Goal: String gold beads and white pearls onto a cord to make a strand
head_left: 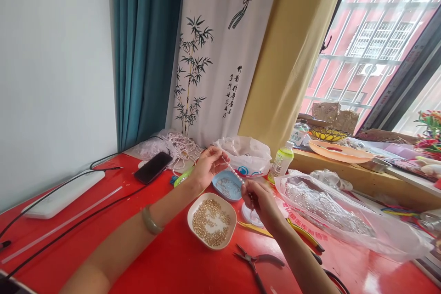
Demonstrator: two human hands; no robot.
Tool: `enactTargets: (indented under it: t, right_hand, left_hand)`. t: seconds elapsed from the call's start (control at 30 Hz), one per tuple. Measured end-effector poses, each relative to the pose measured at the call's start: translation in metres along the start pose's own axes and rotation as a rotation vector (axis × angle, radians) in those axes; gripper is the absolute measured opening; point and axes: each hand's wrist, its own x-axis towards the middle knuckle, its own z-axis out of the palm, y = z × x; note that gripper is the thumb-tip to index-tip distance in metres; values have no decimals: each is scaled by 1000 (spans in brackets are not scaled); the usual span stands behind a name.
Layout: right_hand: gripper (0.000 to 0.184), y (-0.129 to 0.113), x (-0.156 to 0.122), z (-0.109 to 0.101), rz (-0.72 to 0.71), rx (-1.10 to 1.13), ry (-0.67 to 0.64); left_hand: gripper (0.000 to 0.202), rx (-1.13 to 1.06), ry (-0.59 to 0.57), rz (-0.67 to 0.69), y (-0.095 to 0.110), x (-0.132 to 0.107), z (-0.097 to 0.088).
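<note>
My left hand (206, 164) is raised above the red table (165, 262), its fingertips pinched on the upper end of a short strand of small white beads (233, 171). My right hand (261, 200) is closed on the strand's lower end, so the strand runs slanted between both hands. Just below them sit a white dish of gold beads (212, 220) and a small blue dish of tiny beads (227, 186). A green bangle (150, 220) circles my left wrist.
Pliers (257, 262) and yellow-handled pliers (305, 234) lie by my right arm. A black phone (153, 167), a white device (64, 195) with black cables, a heap of pearl strands (182, 147), plastic bags (246, 154), a green-capped bottle (280, 161) and a cluttered window ledge (347, 172) surround the work spot.
</note>
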Motion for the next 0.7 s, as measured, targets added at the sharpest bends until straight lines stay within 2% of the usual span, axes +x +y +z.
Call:
enactTargets:
  t: [0.1,0.33,0.7]
  right_hand:
    - [13,1,1,0,24,10,-11]
    - [22,3,2,-2,26,4,7]
    - [14,3,3,-3,43,5,-34]
  left_hand:
    - [12,0,-13,-3,0,-1,2]
    - [12,5,-13,-14,-1,-3,3]
    - [12,41,-39,-37,-3,-5,4]
